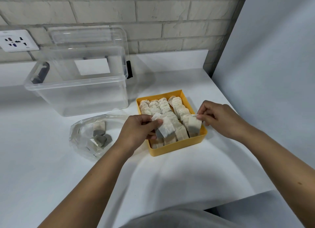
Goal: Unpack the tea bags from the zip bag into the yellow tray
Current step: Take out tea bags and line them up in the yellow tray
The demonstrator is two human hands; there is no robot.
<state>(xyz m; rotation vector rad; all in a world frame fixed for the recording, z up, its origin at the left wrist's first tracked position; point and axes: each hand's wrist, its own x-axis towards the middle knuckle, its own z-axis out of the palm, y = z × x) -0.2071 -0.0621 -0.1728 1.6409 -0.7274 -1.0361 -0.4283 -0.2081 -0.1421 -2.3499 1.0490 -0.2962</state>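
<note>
behind left hand (138, 132), some tea bags (163, 106) seem hidden

Toward me the worktop (51, 168) is bare, so my arms come in freely from the front, and a strip of it runs between the yellow tray (177, 150) and the white panel (272, 65) rising on the right. The tray is packed with upright rows of tea bags (163, 106), and my left hand (138, 130) and right hand (219, 118), each pinching one, hang over its near half. The zip bag (80, 137) lies just left of the tray, with the clear box (76, 98) behind it.
</note>
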